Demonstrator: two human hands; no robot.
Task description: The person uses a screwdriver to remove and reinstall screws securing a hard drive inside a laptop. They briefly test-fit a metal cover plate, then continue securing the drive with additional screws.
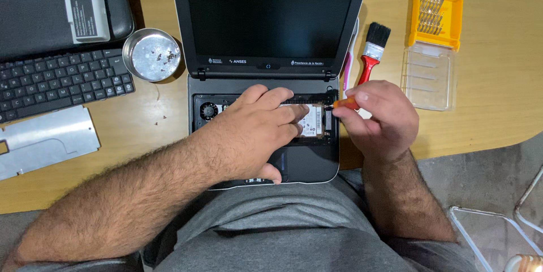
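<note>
The left hand [254,127] lies flat with spread fingers on the silver rectangular hard drive [312,122] inside the opened grey laptop [305,161] on the wooden table [498,102], holding nothing, while the right hand [376,116] pinches a small orange-handled screwdriver [344,104] at the drive's right edge.

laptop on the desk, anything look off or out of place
Yes. The laptop is opened up: its keyboard lies off to the left, exposing a fan and drive. One loose screw sits on the bare table, outside the metal dish holding the others.
</note>
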